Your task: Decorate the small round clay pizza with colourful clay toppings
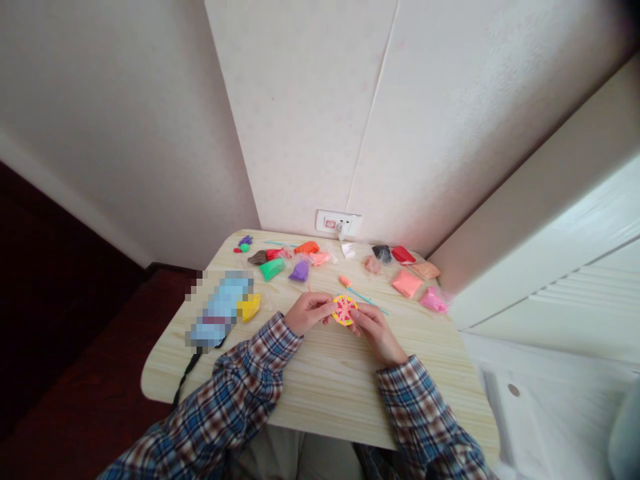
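Between my two hands is a round, flat clay disc [345,309] with a yellow rim and a pink and red pattern on its face. My left hand [311,313] pinches its left edge with thumb and fingers. On the opposite edge, my right hand [375,327] grips it, thumb on top and fingers underneath. The disc is held above the table, tilted towards me. Just beyond it lie a thin blue stick [369,301] and an orange-pink lump of clay [345,281] at the stick's far end.
Bags of coloured clay lie along the table's [320,393] far side, among them green [272,269], purple [299,271] and salmon [407,283]. A yellow bag [249,307] touches a blurred-out device [223,310] with a black strap at left. A wall socket [339,223] is behind.
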